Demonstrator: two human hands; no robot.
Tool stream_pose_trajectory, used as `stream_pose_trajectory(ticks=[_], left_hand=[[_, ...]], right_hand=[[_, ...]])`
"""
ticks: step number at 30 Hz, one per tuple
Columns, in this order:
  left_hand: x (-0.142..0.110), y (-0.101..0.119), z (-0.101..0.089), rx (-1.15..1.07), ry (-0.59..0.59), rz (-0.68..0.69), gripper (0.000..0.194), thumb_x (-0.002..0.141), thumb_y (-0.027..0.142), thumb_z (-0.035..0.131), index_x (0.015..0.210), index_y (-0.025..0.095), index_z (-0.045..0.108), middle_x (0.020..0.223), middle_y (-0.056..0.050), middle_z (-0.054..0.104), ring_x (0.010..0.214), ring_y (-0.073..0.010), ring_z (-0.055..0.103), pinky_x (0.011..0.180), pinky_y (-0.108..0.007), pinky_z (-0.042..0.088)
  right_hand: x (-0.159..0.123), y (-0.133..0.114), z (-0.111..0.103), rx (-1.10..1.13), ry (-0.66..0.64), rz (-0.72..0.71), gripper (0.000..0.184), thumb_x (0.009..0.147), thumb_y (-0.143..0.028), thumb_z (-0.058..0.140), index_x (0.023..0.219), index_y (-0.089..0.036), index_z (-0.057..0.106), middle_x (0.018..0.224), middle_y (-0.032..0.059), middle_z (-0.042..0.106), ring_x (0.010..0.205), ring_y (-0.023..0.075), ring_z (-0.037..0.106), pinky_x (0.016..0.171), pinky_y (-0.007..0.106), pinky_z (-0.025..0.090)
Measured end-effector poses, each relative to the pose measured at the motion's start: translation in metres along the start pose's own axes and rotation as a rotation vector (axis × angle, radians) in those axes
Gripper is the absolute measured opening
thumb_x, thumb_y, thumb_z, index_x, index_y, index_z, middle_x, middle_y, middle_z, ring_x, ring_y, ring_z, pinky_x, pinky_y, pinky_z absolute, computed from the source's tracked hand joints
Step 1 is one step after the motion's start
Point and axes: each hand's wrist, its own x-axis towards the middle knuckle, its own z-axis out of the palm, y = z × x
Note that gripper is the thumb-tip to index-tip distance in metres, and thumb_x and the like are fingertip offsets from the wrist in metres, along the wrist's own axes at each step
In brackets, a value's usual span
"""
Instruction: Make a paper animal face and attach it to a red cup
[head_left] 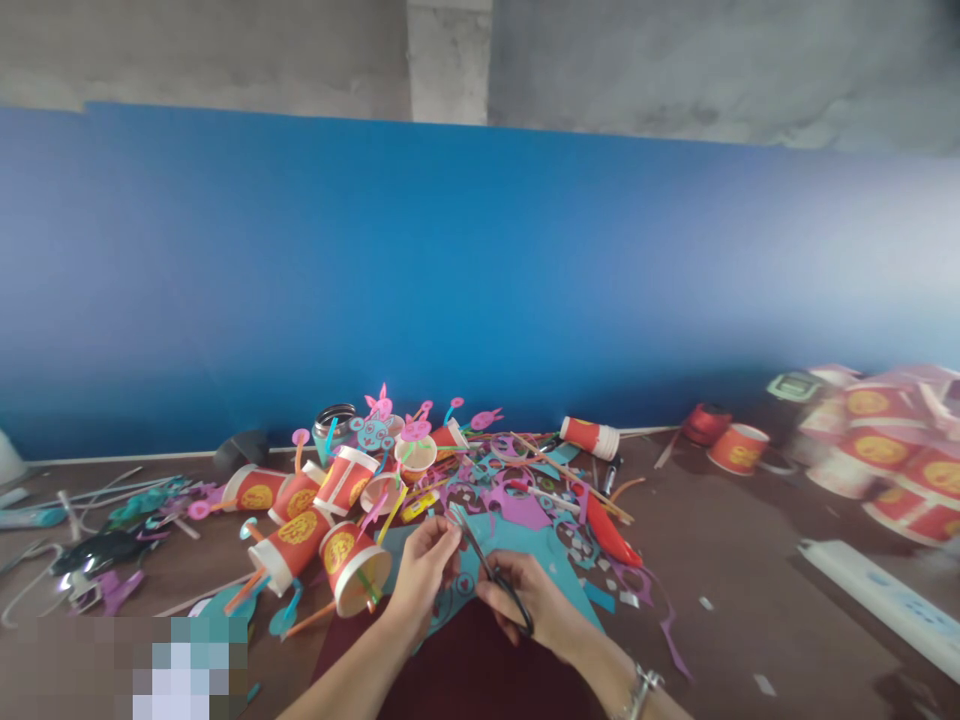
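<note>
My left hand (421, 570) pinches a teal paper sheet (525, 560) printed with dark circle outlines, its fingers closed on the paper's upper edge. My right hand (529, 600) grips black scissors (487, 565), whose blades point up and left toward the left fingertips. A silver watch sits on my right wrist. Both hands hover over a dark red sheet (480, 670) on the brown table.
Red paper cups (300, 525) with yellow emblems, straws and pink and teal cut-outs lie heaped left of and behind the hands. Paper scraps (600, 560) are scattered on the right. More red cups (892, 450) stand far right, beside a white power strip (885, 605). A blue wall rises behind.
</note>
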Motion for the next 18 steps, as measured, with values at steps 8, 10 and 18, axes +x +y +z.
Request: stream_pose_trajectory(ticks=[8, 10, 18], left_hand=[[0.001, -0.0008, -0.0001, -0.022, 0.049, 0.008, 0.032, 0.072, 0.044, 0.063, 0.065, 0.017, 0.049, 0.041, 0.009, 0.04, 0.036, -0.0036, 0.03, 0.036, -0.015, 0.021], [0.0011, -0.001, 0.0002, 0.0, 0.032, 0.002, 0.032, 0.072, 0.044, 0.063, 0.065, 0.017, 0.048, 0.04, 0.009, 0.04, 0.035, -0.0034, 0.029, 0.036, -0.016, 0.021], [0.0007, -0.0015, 0.0007, 0.015, 0.018, -0.019, 0.034, 0.072, 0.046, 0.063, 0.065, 0.017, 0.048, 0.041, 0.009, 0.041, 0.035, -0.0036, 0.028, 0.036, -0.017, 0.021]], right_hand=[[0.0024, 0.0054, 0.0008, 0.029, 0.008, 0.043, 0.039, 0.067, -0.05, 0.067, 0.073, -0.016, 0.051, 0.044, -0.0069, 0.049, 0.032, 0.0055, 0.042, 0.032, 0.015, 0.031], [0.0031, 0.0068, 0.001, 0.046, 0.008, 0.04, 0.04, 0.067, -0.051, 0.066, 0.074, -0.015, 0.051, 0.046, -0.0061, 0.051, 0.033, 0.006, 0.044, 0.032, 0.015, 0.031], [0.0044, 0.0092, 0.001, 0.055, 0.015, 0.017, 0.037, 0.069, -0.049, 0.067, 0.074, -0.015, 0.051, 0.044, -0.0066, 0.049, 0.032, 0.0053, 0.043, 0.032, 0.014, 0.03]])
